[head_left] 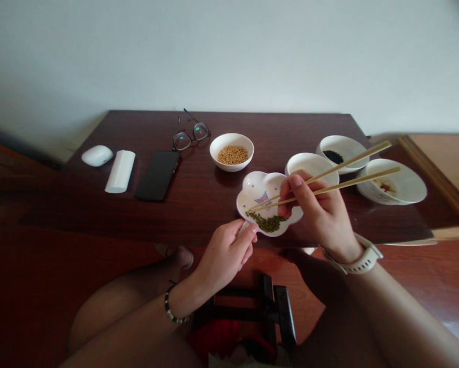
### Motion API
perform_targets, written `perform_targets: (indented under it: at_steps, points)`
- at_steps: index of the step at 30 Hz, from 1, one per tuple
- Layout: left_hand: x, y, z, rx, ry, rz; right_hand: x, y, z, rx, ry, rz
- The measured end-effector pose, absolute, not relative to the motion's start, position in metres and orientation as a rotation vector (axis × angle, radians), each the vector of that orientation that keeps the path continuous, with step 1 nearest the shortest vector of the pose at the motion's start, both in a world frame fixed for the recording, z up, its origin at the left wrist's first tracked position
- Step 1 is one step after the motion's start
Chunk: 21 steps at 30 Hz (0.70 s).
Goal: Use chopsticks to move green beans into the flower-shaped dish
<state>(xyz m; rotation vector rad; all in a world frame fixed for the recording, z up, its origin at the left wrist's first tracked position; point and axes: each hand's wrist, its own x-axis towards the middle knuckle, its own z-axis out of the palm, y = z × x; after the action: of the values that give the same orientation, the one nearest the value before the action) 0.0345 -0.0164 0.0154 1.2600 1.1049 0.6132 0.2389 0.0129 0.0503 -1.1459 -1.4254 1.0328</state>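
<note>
Pinching the rim of a white flower-shaped plate (258,183) with your left hand (224,254), you keep it near the front edge of the surface (198,217). Your right hand (317,217) has its fingers (296,180) closed on two wooden chopsticks (340,175), with their tips just over the plate. Only green beans (263,222) lie on the plate. Yellow beans (232,155) sit in a white bowl (229,166) near the back edge, and black seeds (333,156) sit in another bowl (342,143) near the back right corner.
</note>
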Motion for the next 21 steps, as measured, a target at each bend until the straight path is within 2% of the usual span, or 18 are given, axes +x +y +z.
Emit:
perform_targets:
  at_steps: [21]
  points:
    - [0.0354, -0.0155, 0.0166, 1.251, 1.104, 0.627, 0.2407, 0.0133, 0.0463, -1.159, -1.446, 1.086]
